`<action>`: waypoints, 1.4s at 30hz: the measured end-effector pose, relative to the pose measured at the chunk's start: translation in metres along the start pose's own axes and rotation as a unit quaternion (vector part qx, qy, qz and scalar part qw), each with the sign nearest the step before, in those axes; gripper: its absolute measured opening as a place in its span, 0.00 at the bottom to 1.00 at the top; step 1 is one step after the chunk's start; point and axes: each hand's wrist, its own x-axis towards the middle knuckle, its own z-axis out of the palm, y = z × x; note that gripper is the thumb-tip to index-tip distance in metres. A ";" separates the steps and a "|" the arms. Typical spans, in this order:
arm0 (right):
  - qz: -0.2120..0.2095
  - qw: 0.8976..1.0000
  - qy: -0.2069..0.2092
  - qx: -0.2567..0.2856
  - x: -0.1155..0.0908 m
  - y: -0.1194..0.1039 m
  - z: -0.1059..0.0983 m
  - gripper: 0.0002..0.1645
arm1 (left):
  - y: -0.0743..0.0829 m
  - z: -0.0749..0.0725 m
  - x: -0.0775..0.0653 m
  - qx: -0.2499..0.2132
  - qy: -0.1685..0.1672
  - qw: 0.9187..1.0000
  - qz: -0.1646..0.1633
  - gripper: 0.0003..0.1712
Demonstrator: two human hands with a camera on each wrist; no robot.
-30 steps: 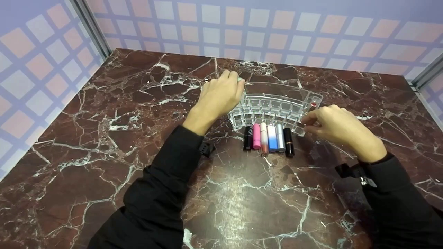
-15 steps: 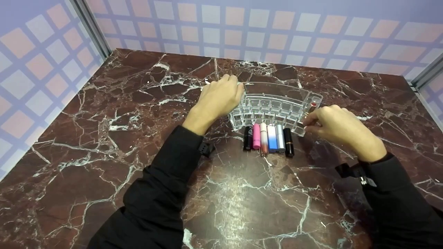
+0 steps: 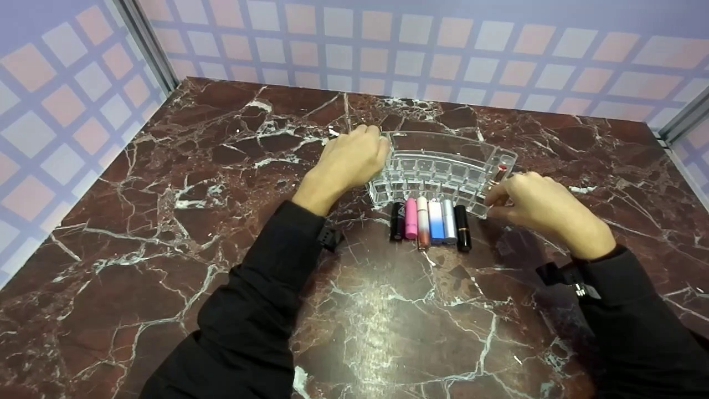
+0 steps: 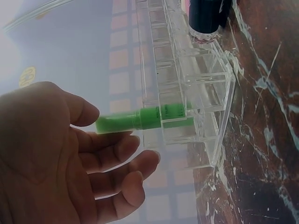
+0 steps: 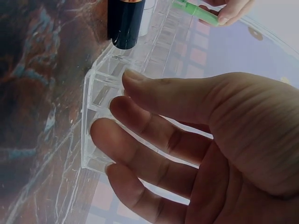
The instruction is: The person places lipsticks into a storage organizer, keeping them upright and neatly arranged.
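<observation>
In the head view my left hand [image 3: 354,158] is at the left end of a clear curved lipstick organizer [image 3: 443,158]. The left wrist view shows thumb and index finger pinching the top of a green lip balm tube [image 4: 140,120], its other end inside an end compartment. The remaining fingers curl loosely, apart from it. My right hand [image 3: 545,205] is at the organizer's opposite end, fingertips right at its side, loosely bent and holding no tube. Beside them a red-tipped lipstick [image 3: 501,172] stands in the organizer, hidden from the right wrist view.
Several cosmetic tubes lie in a row before the organizer: a black one [image 3: 397,220], a pink one [image 3: 410,219], a blue-and-white one [image 3: 436,221], a silver one [image 3: 449,221] and another black one [image 3: 462,228] among them. Tiled walls enclose the marbled table [image 3: 221,299].
My left hand has come down slightly, bringing the green lip balm tube lower at the organizer's left end. The right hand has barely shifted, and the row of tubes stays put.
</observation>
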 end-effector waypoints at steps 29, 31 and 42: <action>0.019 1.000 -0.006 0.015 0.002 0.000 0.003 0.07 | -0.002 -0.002 -0.001 -0.028 -0.019 0.999 -0.003 0.23; 0.019 1.000 -0.007 0.016 0.002 0.000 0.003 0.07 | -0.002 -0.002 -0.001 -0.028 -0.019 0.999 -0.005 0.22; 0.019 1.000 -0.006 0.006 0.001 0.000 0.002 0.08 | -0.003 -0.001 -0.002 -0.002 -0.025 0.998 -0.059 0.34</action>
